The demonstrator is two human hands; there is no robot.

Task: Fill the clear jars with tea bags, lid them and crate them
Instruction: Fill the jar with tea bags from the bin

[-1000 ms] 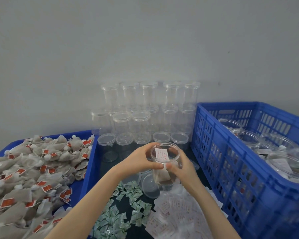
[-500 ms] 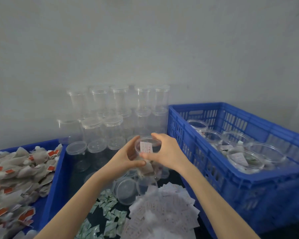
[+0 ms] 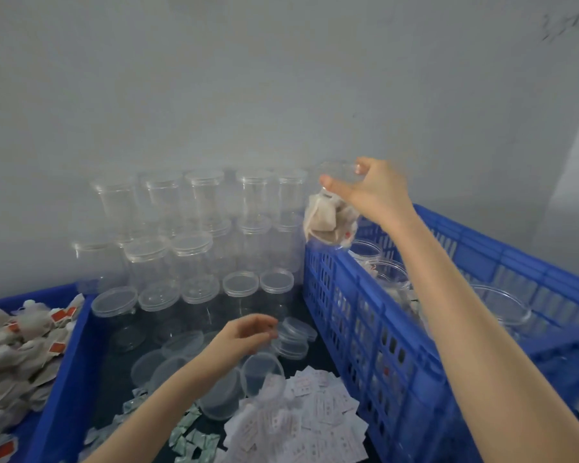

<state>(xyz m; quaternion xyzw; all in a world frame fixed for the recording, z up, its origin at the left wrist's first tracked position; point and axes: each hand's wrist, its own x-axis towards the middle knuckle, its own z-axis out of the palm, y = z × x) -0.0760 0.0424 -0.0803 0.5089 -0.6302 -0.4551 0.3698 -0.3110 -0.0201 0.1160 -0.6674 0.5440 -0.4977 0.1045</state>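
Note:
My right hand point(image 3: 371, 192) grips a clear lidded jar point(image 3: 330, 218) by its top, tea bags showing inside it. The jar hangs just above the near-left corner of the blue slatted crate point(image 3: 375, 315), which holds several filled jars point(image 3: 502, 309). My left hand point(image 3: 244, 332) hovers lower down with loosely curled fingers, holding nothing, over loose clear lids point(image 3: 295, 335). Empty clear jars point(image 3: 194, 248) stand stacked against the wall. A blue tray at the left holds a heap of tea bags point(image 3: 20, 339) with red tags.
White paper slips point(image 3: 298, 419) and small green sachets point(image 3: 188, 436) lie scattered on the dark surface in front. A grey wall closes off the back. The crate wall rises high at the right.
My right hand has lifted the lidded jar up and to the right, over the crate's corner. My left hand has let go of it and dropped toward the loose lids.

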